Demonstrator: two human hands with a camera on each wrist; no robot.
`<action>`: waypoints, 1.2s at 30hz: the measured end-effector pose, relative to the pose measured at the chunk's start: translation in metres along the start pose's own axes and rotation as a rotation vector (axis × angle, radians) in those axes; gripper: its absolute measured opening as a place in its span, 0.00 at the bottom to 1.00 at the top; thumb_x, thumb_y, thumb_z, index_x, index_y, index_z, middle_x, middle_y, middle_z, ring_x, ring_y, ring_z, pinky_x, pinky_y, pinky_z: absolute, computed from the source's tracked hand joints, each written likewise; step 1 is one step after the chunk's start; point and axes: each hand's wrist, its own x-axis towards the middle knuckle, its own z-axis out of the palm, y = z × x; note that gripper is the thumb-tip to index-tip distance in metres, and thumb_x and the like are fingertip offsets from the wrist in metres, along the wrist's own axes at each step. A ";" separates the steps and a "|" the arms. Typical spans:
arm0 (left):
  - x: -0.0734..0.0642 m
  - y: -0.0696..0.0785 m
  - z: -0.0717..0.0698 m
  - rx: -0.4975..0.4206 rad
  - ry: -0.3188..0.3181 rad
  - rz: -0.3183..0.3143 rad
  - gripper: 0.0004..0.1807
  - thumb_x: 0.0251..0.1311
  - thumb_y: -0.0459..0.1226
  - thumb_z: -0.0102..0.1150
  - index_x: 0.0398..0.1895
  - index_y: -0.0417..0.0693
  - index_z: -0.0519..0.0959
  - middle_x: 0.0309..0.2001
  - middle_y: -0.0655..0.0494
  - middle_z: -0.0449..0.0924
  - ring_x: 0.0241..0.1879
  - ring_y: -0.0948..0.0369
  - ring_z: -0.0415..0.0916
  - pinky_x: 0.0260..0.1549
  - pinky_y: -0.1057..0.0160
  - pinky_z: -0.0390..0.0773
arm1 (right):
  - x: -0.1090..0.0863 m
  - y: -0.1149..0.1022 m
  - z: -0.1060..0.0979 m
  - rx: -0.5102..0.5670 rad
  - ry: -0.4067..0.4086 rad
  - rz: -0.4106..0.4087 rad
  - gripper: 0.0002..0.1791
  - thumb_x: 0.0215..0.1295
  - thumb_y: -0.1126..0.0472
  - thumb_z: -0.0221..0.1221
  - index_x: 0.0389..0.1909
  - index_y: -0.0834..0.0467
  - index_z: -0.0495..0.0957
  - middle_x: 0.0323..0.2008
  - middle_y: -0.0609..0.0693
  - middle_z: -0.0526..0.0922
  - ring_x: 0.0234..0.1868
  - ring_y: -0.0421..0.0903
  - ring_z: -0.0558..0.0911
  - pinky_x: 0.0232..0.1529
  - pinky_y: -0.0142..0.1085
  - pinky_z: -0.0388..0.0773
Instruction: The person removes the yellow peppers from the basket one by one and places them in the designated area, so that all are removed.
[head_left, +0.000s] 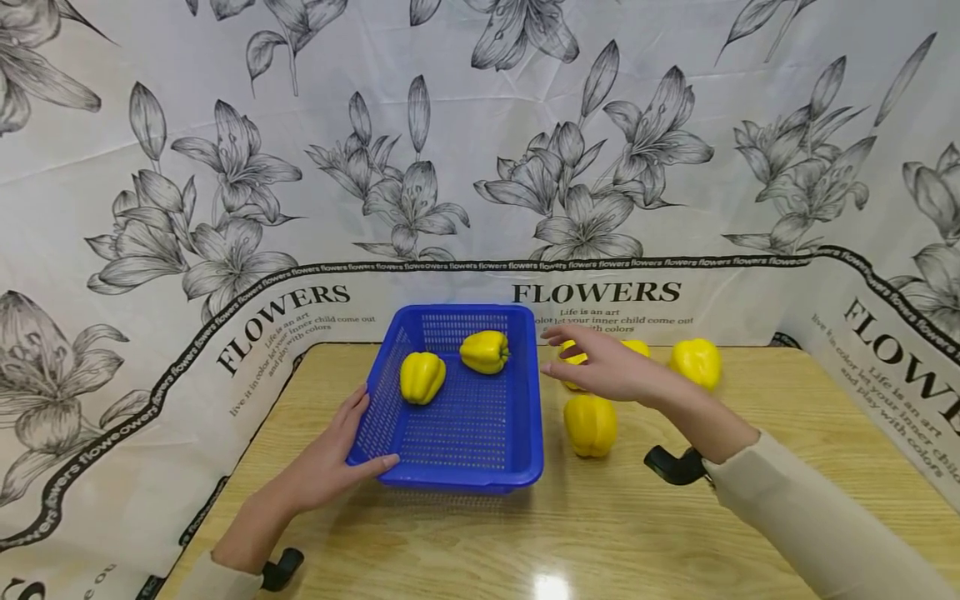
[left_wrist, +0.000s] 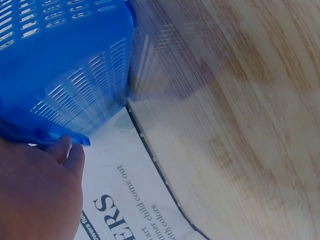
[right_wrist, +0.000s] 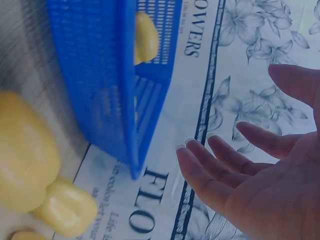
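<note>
A blue perforated plastic basket (head_left: 483, 479) stands mid-table with two yellow bell peppers inside: one (head_left: 422, 377) at the left, another (head_left: 483, 352) towards the back with its green stem facing right. My left hand (head_left: 330, 458) grips the basket's rim at the left side, thumb over the near corner; the left wrist view shows fingers (left_wrist: 75, 160) curled at the rim. Just right of the basket, my right hand (head_left: 611, 367) hovers over loose yellow peppers, holding nothing. Its fingers (right_wrist: 210, 175) are loosely spread in the right wrist view. It partly hides a pepper (head_left: 572, 358) behind it.
Right of the basket, a yellow pepper (head_left: 590, 426) lies nearest me and another (head_left: 696, 363) farther right; one more (head_left: 638, 347) shows behind the right hand. A flower-printed cloth (head_left: 450, 208) encloses the wooden table (head_left: 780, 433) at the back and sides.
</note>
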 end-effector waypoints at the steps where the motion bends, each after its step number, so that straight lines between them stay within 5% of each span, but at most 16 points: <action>1: 0.000 0.000 0.000 -0.003 -0.001 0.001 0.60 0.61 0.66 0.61 0.84 0.51 0.39 0.84 0.53 0.33 0.77 0.39 0.50 0.68 0.33 0.62 | 0.003 -0.004 0.001 0.002 -0.003 -0.003 0.33 0.75 0.49 0.59 0.73 0.61 0.65 0.70 0.63 0.69 0.68 0.63 0.72 0.61 0.56 0.77; 10: 0.001 -0.001 0.001 0.003 -0.012 0.006 0.61 0.61 0.67 0.60 0.84 0.51 0.39 0.84 0.54 0.32 0.78 0.40 0.49 0.68 0.32 0.61 | 0.039 -0.033 0.019 -0.006 -0.045 -0.074 0.31 0.76 0.49 0.57 0.73 0.59 0.65 0.70 0.58 0.70 0.67 0.58 0.73 0.65 0.54 0.73; 18: 0.000 -0.001 0.001 -0.017 -0.018 0.003 0.62 0.60 0.68 0.61 0.84 0.51 0.40 0.84 0.54 0.33 0.78 0.42 0.49 0.69 0.33 0.60 | 0.081 -0.049 0.042 0.036 -0.092 -0.034 0.32 0.76 0.48 0.57 0.74 0.58 0.64 0.71 0.60 0.69 0.68 0.58 0.73 0.65 0.51 0.74; 26: -0.001 0.000 0.000 -0.010 -0.014 0.005 0.60 0.62 0.66 0.61 0.84 0.50 0.40 0.84 0.51 0.34 0.77 0.39 0.52 0.67 0.32 0.62 | 0.127 -0.043 0.071 0.006 -0.125 0.013 0.33 0.75 0.47 0.58 0.73 0.59 0.65 0.70 0.63 0.70 0.71 0.58 0.70 0.69 0.52 0.68; 36: -0.001 0.003 -0.002 0.004 -0.005 0.017 0.59 0.63 0.65 0.61 0.84 0.49 0.40 0.83 0.49 0.35 0.77 0.38 0.51 0.67 0.32 0.62 | 0.154 -0.031 0.099 0.167 -0.170 0.125 0.38 0.74 0.50 0.60 0.76 0.64 0.59 0.75 0.62 0.62 0.68 0.59 0.72 0.65 0.52 0.74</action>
